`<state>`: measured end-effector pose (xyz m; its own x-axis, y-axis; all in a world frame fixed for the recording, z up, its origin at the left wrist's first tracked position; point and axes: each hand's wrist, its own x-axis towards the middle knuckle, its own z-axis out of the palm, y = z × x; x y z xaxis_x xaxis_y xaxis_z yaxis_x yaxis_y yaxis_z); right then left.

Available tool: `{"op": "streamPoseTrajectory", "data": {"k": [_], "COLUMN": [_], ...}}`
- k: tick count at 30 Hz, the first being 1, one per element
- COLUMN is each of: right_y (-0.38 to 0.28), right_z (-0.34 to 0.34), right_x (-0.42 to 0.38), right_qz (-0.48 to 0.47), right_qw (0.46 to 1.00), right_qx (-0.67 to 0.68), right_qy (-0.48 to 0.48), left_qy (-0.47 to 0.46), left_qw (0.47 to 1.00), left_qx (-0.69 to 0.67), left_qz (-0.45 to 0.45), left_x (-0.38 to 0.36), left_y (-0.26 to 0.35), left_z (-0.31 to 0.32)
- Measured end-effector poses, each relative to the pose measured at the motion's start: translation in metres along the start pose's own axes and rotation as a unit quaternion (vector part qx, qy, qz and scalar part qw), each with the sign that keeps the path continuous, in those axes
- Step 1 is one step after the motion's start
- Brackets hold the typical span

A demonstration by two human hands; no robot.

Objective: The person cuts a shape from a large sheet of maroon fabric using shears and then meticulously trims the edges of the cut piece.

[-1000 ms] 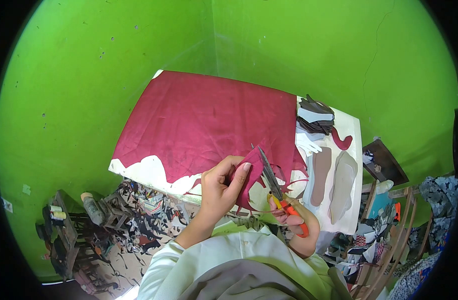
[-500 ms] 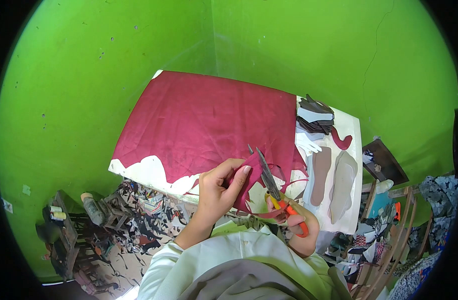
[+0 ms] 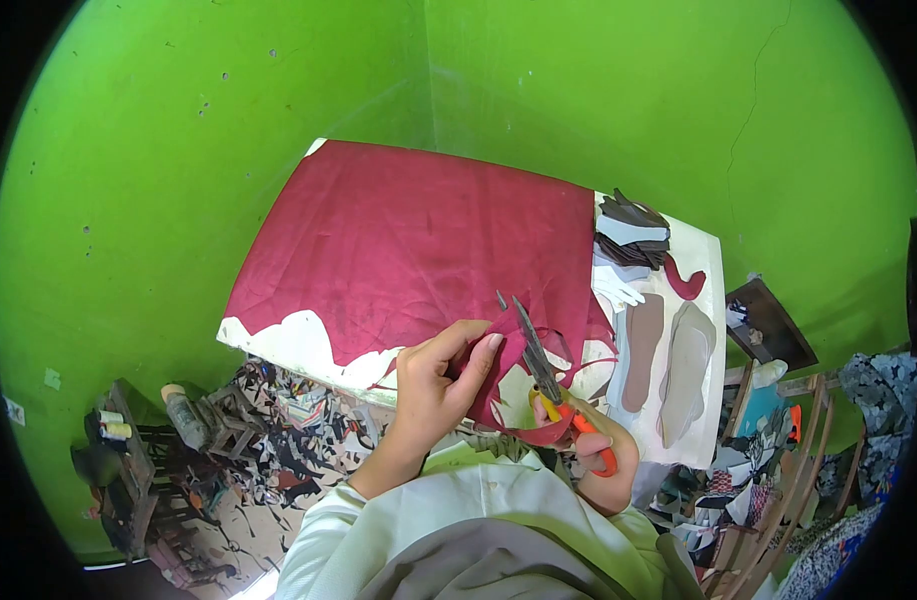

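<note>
My left hand (image 3: 440, 372) pinches a piece of dark red material (image 3: 500, 362) between thumb and fingers, just above the table's near edge. Scissors (image 3: 544, 368) with orange and yellow handles are in my right hand (image 3: 598, 448), their fingers wrapped round the grips. The blades stand parted and point away from me, with the edge of the red piece between them. A thin red strip (image 3: 540, 434) curls down beside the scissors' handles. Beyond both hands, a large dark red sheet (image 3: 418, 240) covers most of the white table (image 3: 278, 338), its near edge cut in curves.
At the table's right lie a stack of dark cut pieces (image 3: 633, 235), a brown sole-shaped piece (image 3: 643, 350), grey sole-shaped pieces (image 3: 686, 370) and a curved red scrap (image 3: 685, 280). Scraps (image 3: 298, 430) litter the floor at left. Green walls (image 3: 228, 120) stand behind the table.
The hands and scissors stay nearly in place. The thin red strip by the scissors' handles has shifted slightly and shows more broadly.
</note>
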<state>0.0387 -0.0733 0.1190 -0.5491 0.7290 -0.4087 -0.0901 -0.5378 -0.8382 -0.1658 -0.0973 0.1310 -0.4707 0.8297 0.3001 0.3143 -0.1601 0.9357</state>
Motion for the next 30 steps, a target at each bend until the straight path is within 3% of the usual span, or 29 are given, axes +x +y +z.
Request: {"op": "streamPoseTrajectory", "data": {"k": [1, 4, 6, 9, 16, 22, 27, 30], "right_y": [-0.002, 0.028, 0.036, 0.009, 0.015, -0.013, -0.005, 0.0], "right_z": [0.009, -0.014, -0.024, -0.003, -0.009, 0.014, 0.005, 0.002], "right_x": [-0.001, 0.021, 0.023, 0.003, -0.002, 0.001, 0.007, 0.008], "right_qz": [-0.015, -0.105, -0.096, 0.003, -0.044, -0.043, 0.005, -0.015], "right_qw": [1.0, 0.991, 0.991, 0.997, 0.999, 0.996, 0.994, 0.995], "right_qx": [-0.009, -0.04, -0.002, 0.082, -0.011, -0.033, 0.056, 0.005], "right_qy": [0.02, -0.074, -0.089, -0.002, -0.011, -0.075, -0.094, -0.101], "left_qy": [-0.006, -0.013, -0.002, 0.001, 0.006, -0.013, -0.017, -0.016], "left_qw": [1.0, 1.0, 1.0, 0.999, 1.0, 1.0, 1.0, 1.0], "left_qx": [0.006, 0.018, 0.02, 0.03, 0.008, -0.01, -0.016, -0.025], "left_qz": [0.0, 0.002, 0.008, 0.022, 0.026, 0.006, 0.005, 0.007], "left_x": [0.0, -0.001, -0.001, 0.001, 0.001, 0.0, 0.0, 0.001], "left_y": [0.003, 0.008, 0.007, 0.003, -0.003, 0.0, -0.005, -0.009], "left_z": [0.0, 0.001, 0.002, 0.002, 0.004, 0.002, 0.004, 0.005]}}
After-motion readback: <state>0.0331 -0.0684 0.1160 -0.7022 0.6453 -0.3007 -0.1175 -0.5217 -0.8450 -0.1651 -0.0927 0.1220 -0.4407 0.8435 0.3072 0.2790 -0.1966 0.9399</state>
